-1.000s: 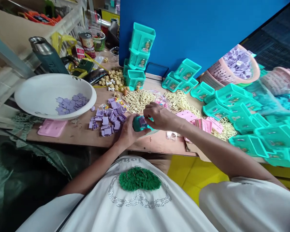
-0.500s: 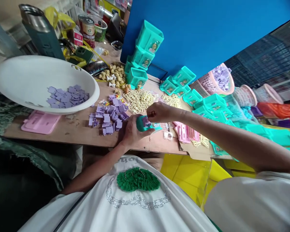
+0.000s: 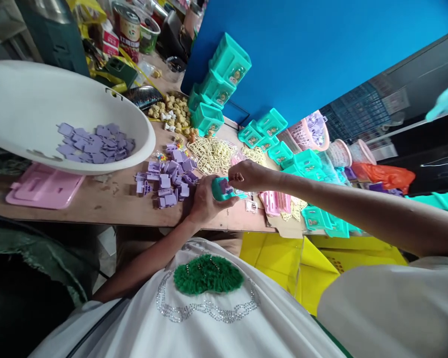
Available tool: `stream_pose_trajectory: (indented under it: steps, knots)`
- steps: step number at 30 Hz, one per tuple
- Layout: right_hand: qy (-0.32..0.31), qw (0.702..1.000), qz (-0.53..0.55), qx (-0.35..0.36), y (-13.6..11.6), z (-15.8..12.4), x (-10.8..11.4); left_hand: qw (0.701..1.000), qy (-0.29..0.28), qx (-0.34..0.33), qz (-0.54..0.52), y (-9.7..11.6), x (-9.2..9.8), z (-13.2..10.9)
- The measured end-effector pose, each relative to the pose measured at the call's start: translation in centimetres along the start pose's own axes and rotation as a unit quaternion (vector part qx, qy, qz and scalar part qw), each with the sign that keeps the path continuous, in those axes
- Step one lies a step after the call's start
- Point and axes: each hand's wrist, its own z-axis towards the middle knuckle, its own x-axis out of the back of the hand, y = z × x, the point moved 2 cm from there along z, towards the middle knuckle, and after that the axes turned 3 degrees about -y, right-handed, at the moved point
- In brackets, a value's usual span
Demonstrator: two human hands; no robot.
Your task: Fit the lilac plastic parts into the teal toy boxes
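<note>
My left hand point(image 3: 204, 201) is wrapped round a small teal plastic box point(image 3: 219, 190) just above the table's front part. A purple plastic piece point(image 3: 226, 186) sits in the box's opening. My right hand point(image 3: 242, 175) is curled closed at that opening, its fingers against or right beside the purple piece; whether they pinch it is hidden. To the left of the box lies a heap of purple plastic pieces point(image 3: 168, 181). Behind it spreads a pile of cream plastic frames point(image 3: 211, 153).
A white basin point(image 3: 22, 99) with flat purple parts stands at left, near a pink plastic panel point(image 3: 47, 189). Stacked teal boxes point(image 3: 229, 58) lean near a blue board point(image 3: 283, 49). Pink parts point(image 3: 274, 203) lie right of my hands. Small tan figures point(image 3: 175, 109) are heaped behind.
The camera view has shifted, so the basin sits further left and more of the right background shows. Both hands stay at the teal box with nearly the same grip.
</note>
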Motion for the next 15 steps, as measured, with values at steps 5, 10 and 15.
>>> stream_pose_trajectory:
  steps: [5, 10, 15]
  knots:
    - [0.014, 0.997, 0.079, 0.019, 2.0, 0.0, -0.7, 1.000, -0.001, 0.016, 0.000, 0.0, -0.2, -0.2]
    - [0.014, 0.992, 0.073, 0.098, 2.9, 0.3, -0.9, 1.000, -0.006, 0.028, -0.001, 0.0, -0.3, -0.2]
    - [0.059, 0.958, -0.032, 0.277, 2.3, -0.1, -0.6, 1.000, -0.008, 0.012, 0.014, 0.0, -0.3, -0.1]
